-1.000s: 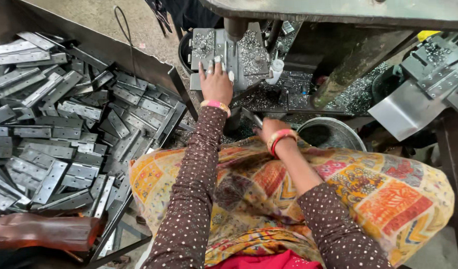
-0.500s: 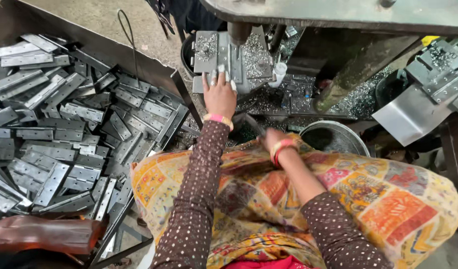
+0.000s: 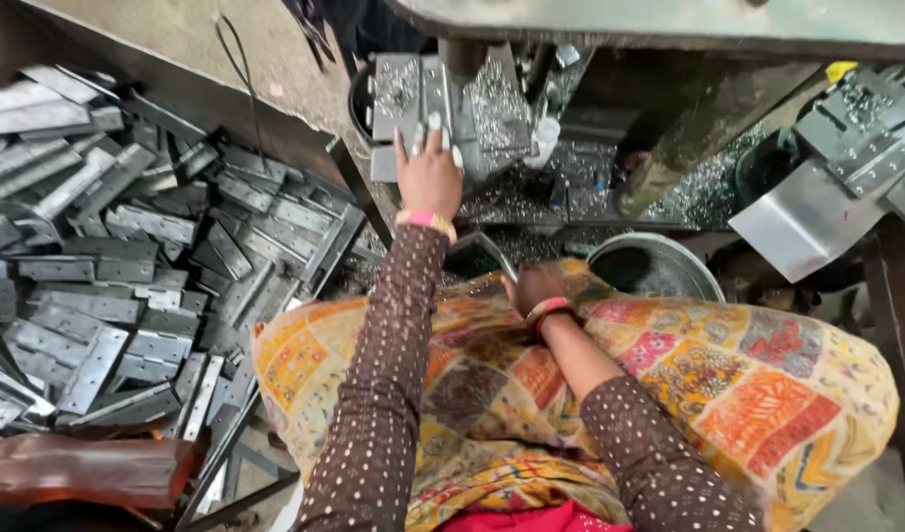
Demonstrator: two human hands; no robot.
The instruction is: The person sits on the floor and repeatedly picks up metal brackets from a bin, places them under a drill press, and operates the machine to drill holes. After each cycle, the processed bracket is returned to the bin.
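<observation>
Now left hand presses metal plate; right hand rests on lap.

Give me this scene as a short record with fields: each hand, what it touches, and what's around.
left hand: stretched forward, fingers laid on a flat grey metal plate seated in the press tooling
right hand: resting on the yellow patterned cloth over the lap; whether it holds anything cannot be told
left of the person: heap of grey metal hinge plates
ahead: round metal bowl, metal shavings under the machine
</observation>
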